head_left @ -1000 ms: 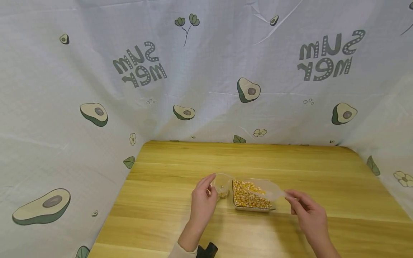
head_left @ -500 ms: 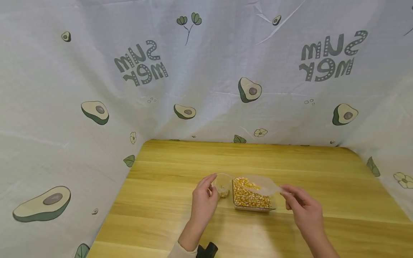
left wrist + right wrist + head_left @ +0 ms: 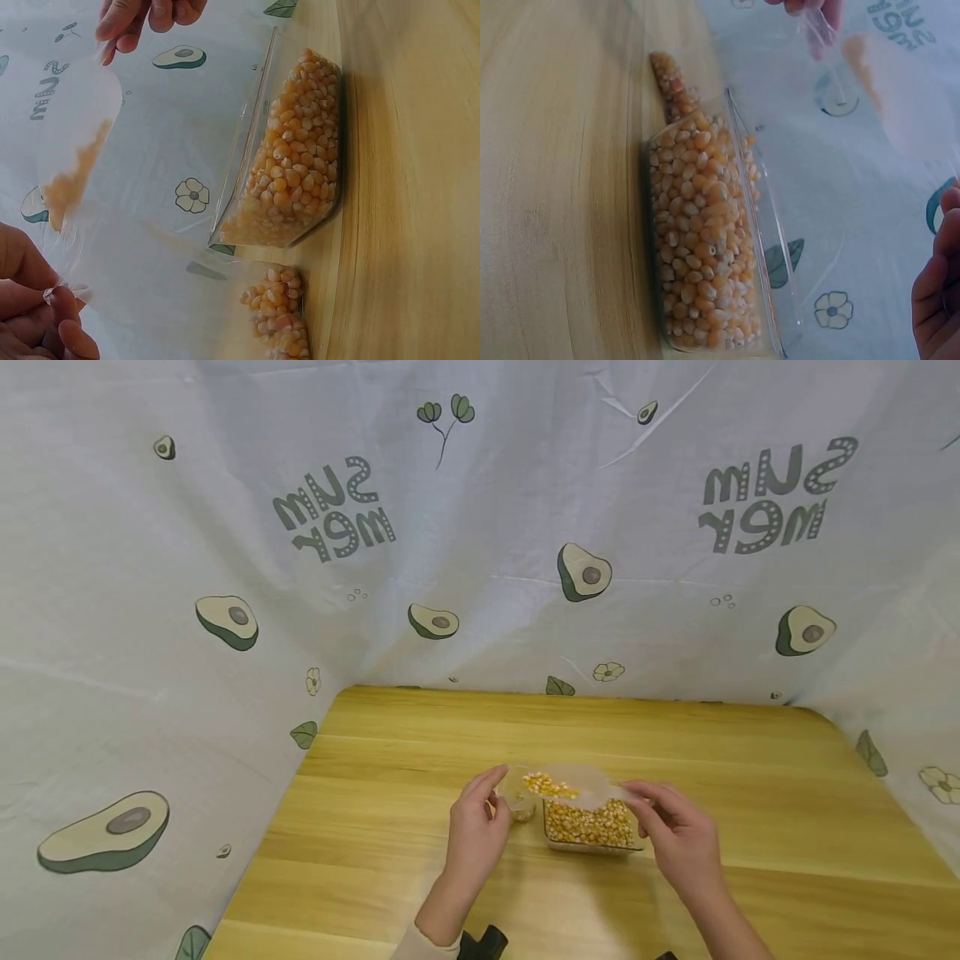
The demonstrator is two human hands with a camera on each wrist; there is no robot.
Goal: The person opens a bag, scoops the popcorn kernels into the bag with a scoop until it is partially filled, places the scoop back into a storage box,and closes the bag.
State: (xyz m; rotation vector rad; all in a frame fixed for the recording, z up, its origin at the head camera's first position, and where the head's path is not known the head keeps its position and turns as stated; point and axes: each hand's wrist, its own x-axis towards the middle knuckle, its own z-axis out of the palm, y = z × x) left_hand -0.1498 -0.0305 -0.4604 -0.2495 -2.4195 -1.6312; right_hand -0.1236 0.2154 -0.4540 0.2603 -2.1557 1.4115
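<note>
My left hand pinches the rim of a clear plastic bag, which stands open on the table. Some corn kernels lie in the bottom of this bag. Between thumb and fingers, my right hand holds the handle of a translucent white scoop. Corn kernels fill the front part of the scoop, whose tip is at the bag's mouth in the head view. Just right of the bag, a clear rectangular container holds many more kernels, below the scoop.
The wood-grain table extends around the bag and container. A pale curtain printed with avocados hangs behind it and at both sides.
My right hand has moved left, carrying the scoop with kernels from over the container to the bag's mouth. My left hand has stayed nearly still at the bag's rim.
</note>
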